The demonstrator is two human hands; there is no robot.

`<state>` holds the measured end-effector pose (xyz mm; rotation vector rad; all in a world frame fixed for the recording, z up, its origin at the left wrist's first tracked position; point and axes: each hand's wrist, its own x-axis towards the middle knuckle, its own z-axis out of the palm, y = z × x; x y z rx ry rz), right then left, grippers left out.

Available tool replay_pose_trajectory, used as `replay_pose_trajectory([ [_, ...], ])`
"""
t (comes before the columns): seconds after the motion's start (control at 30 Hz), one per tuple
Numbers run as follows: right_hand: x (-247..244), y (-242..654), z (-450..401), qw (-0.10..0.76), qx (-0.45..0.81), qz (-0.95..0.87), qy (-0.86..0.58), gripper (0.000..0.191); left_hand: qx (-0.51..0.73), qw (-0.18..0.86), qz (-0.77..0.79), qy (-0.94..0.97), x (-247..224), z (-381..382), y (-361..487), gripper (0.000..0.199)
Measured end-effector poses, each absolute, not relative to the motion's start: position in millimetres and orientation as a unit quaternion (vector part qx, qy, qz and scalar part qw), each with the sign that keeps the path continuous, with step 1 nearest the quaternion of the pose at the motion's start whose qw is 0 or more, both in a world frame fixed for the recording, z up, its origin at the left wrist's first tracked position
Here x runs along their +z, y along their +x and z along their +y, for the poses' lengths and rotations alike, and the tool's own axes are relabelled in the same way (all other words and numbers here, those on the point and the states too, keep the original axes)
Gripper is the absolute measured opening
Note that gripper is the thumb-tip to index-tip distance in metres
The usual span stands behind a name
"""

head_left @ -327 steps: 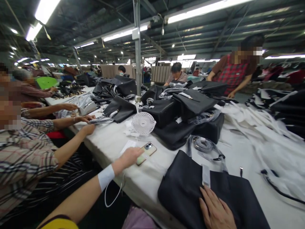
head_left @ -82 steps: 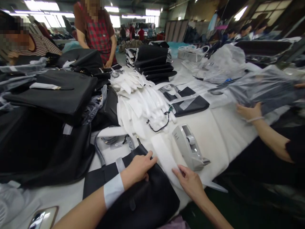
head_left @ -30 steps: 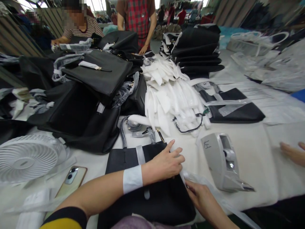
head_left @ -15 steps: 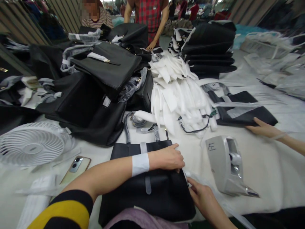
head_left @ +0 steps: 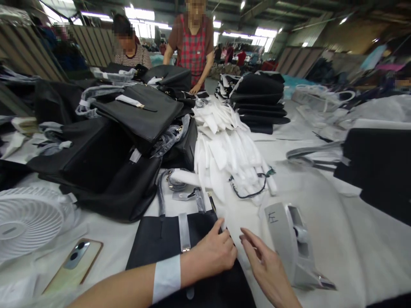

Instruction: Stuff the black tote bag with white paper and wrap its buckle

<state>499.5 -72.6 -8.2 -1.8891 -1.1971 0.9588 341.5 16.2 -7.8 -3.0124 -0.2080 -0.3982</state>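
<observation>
Long and white-covered, the packing table (head_left: 321, 205) runs away from the camera through a factory hall, with other people working at its far end. Heaped black leather handbags (head_left: 112, 141) fill its left half, a pile of white foam wrapping strips (head_left: 224, 145) lies down the middle, and a stack of folded black bags (head_left: 260, 98) sits beyond.

Nearest the person lies a flat black leather tote bag (head_left: 160, 239), its wrapped handles pointing away. The left hand (head_left: 213, 252), fingers curled, presses on the bag's upper right corner and seems to pinch something at its edge; what, I cannot tell. The right hand (head_left: 266, 269) hovers open just beside it, fingers spread, holding nothing.

By the look of it the step in hand is wrapping that corner, and the next move probably calls for the right hand to take hold at the edge.

Room is tight: a grey tape dispenser (head_left: 289, 239) stands just right of the hands, a white desk fan (head_left: 28, 218) and a gold smartphone (head_left: 75, 265) lie to the left, and the table's near edge sits below the bag.
</observation>
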Motion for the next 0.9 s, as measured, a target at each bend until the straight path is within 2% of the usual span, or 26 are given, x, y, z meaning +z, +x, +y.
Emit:
replay_pose_trajectory([
  [0.07, -11, 488, -54, 0.396, 0.412, -0.423, -0.703, 0.063, -0.13, 0.054, -0.068, -0.988, -10, 17, 341, 0.016],
  [0.2, -20, 476, -32, 0.441, 0.485, -0.416, -0.63, 0.059, -0.134, 0.046, -0.056, -0.988, -7, 24, 339, 0.021],
  [0.4, -34, 484, -33, 0.389, 0.509, -0.448, -0.623, 0.067, -0.121, 0.043, -0.072, -0.989, -6, 22, 337, 0.021],
  [0.53, -37, 484, -34, 0.363, 0.527, -0.448, -0.624, 0.067, -0.094, 0.001, -0.07, -0.993, -12, 25, 337, 0.015],
  [0.6, -33, 490, -44, 0.364, 0.53, -0.449, -0.621, 0.062, -0.081, -0.026, -0.072, -0.994, -14, 28, 336, 0.013],
  [0.77, -17, 508, -106, 0.317, 0.478, -0.452, -0.683, 0.029, -0.07, -0.049, -0.075, -0.994, -16, 30, 333, 0.018],
  [0.9, -21, 503, -149, 0.292, 0.43, -0.416, -0.746, 0.028, -0.072, -0.012, -0.059, -0.996, -14, 30, 336, 0.017],
])
